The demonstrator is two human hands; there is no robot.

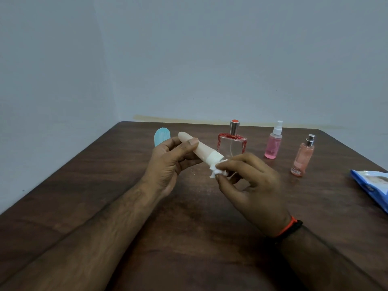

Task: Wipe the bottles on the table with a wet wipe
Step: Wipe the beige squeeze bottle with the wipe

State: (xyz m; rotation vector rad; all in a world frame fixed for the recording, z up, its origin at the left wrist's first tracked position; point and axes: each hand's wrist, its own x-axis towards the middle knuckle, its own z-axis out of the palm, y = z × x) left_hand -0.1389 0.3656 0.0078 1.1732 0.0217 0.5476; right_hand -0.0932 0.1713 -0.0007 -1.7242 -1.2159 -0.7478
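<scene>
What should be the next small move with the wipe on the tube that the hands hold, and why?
Probably draw the crumpled white wet wipe along the slim beige plastic tube bottle toward the left hand. The right hand pinches the wipe at the tube's near white end only, so the beige length looks not yet covered. The left hand grips the far end, which seems steady enough.

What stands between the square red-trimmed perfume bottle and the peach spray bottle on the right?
In the head view, the pink spray bottle stands upright between the square perfume bottle and the peach spray bottle.

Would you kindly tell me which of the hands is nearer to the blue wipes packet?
Right. The right hand is mid-table, toward the blue wipes packet at the right edge; the left hand is farther left.
</scene>
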